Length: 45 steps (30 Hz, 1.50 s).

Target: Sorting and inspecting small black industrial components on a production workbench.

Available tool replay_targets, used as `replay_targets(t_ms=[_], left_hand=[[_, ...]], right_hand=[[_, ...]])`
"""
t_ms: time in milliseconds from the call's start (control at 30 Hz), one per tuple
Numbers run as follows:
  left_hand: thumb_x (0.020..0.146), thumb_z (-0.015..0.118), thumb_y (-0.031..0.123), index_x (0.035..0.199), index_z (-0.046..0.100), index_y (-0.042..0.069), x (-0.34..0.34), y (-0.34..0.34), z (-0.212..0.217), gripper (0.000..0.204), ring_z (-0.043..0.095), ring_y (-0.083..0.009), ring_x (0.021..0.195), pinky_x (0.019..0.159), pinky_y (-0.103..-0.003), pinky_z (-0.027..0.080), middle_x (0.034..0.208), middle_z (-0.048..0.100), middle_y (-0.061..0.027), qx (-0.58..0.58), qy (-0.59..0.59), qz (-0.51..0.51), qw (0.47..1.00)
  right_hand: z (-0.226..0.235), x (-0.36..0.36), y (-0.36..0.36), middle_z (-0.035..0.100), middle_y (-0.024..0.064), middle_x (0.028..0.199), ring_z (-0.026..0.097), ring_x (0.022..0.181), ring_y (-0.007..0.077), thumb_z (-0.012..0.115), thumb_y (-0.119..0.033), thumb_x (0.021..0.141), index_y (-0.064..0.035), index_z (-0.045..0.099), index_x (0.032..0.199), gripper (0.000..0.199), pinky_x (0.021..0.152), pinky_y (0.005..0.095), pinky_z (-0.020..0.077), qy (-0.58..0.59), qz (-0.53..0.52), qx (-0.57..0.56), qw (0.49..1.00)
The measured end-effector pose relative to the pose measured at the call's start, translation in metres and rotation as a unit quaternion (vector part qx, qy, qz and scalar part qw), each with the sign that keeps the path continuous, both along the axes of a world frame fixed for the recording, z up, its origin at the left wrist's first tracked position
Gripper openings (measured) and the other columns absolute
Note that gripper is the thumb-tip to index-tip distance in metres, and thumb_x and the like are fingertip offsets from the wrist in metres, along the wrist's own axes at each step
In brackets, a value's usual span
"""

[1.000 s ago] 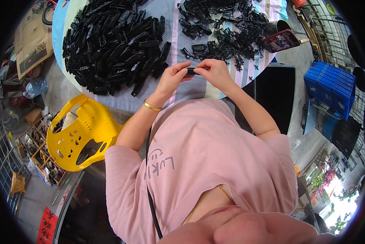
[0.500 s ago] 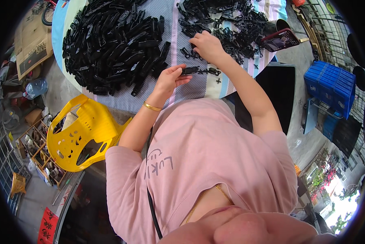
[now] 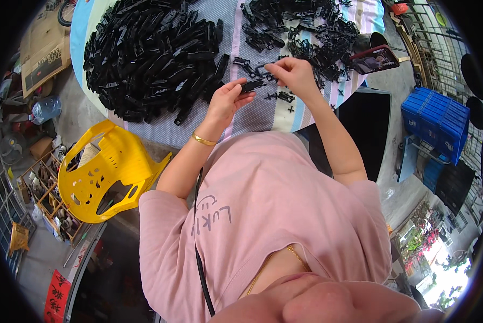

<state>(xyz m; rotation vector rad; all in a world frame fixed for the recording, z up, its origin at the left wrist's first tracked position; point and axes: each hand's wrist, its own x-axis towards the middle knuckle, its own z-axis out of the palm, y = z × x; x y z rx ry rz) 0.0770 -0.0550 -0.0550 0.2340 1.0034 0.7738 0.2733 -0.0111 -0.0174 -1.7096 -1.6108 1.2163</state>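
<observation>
Between the thumb and fingers of my left hand (image 3: 225, 102) is a long black plastic part (image 3: 252, 85), held over the near part of the table. Just right of it, my right hand (image 3: 293, 75) pinches a small black plastic frame (image 3: 264, 69) by its end. The two parts are close together but apart. A big heap of long black plastic parts (image 3: 150, 59) lies left of my hands. Beyond my right hand spreads a looser pile of small black frames (image 3: 317, 37). A few small black pieces (image 3: 285, 97) lie on the cloth below it.
A striped, dotted cloth (image 3: 228, 121) covers the round table. At its right edge, a phone (image 3: 375, 59) leans by a dark metal cup (image 3: 378, 39). A yellow plastic chair (image 3: 109, 167) stands at left, a blue crate (image 3: 435, 121) at right. A black cable (image 3: 199, 253) hangs down my front.
My right hand has come back from the pile of small frames, nearer to my left hand, with a small black frame in its fingers. My left hand keeps its long part.
</observation>
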Motion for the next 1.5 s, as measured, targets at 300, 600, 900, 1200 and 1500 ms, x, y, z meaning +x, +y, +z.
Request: replay_targets(t_ms=[300,600,900,1200,1500], left_hand=[[0.092,0.042,0.009,0.118,0.046,-0.006,0.009,-0.002,0.009,0.031,0.062,-0.0207,0.088,0.080,-0.029,0.052,0.102,0.058,-0.0150,0.072,0.046,-0.015,0.996],[0.091,0.044,0.007,0.119,0.046,-0.006,0.013,-0.007,0.013,0.031,0.061,-0.0188,0.090,0.082,-0.029,0.051,0.105,0.058,-0.0148,0.124,0.089,-0.009,0.988],[0.078,0.062,0.004,0.114,0.052,-0.007,0.007,-0.004,0.017,0.038,0.060,-0.0097,0.071,0.067,-0.020,0.049,0.083,0.063,-0.0063,0.154,0.193,-0.016,0.969],[0.080,0.059,0.003,0.116,0.052,-0.005,-0.014,-0.005,0.019,0.037,0.059,-0.0104,0.082,0.076,-0.022,0.049,0.096,0.061,-0.0084,0.174,0.083,-0.110,0.975],[0.082,0.057,0.005,0.109,0.058,0.000,-0.050,0.029,0.043,0.028,0.056,-0.0087,0.078,0.071,-0.020,0.046,0.095,0.061,-0.0037,0.243,0.274,0.015,0.930]], right_hand=[[0.000,-0.012,-0.034,0.062,0.0044,0.060,0.056,0.049,0.0068,0.071,-0.024,0.074,0.0022,0.066,0.077,0.027,0.044,0.0194,0.0432,0.131,-0.077,-0.110,0.982],[-0.004,-0.017,-0.046,0.063,0.0069,0.062,0.056,0.049,0.0088,0.071,-0.021,0.074,0.0017,0.066,0.075,0.023,0.046,0.0220,0.0431,0.116,-0.107,-0.038,0.987],[-0.011,-0.025,-0.055,0.063,0.0039,0.069,0.055,0.055,0.0053,0.071,-0.015,0.075,0.0013,0.065,0.085,0.021,0.048,0.0192,0.0434,0.076,-0.033,0.009,0.997],[-0.020,-0.015,-0.060,0.063,0.0023,0.080,0.056,0.071,0.0066,0.067,-0.016,0.078,-0.0018,0.065,0.096,0.023,0.059,0.0193,0.0445,0.296,-0.022,-0.157,0.942],[-0.036,0.027,0.006,0.065,0.0061,0.084,0.061,0.071,0.0118,0.058,-0.015,0.084,-0.0026,0.062,0.102,0.022,0.061,0.0247,0.0489,0.099,-0.023,0.089,0.991]])
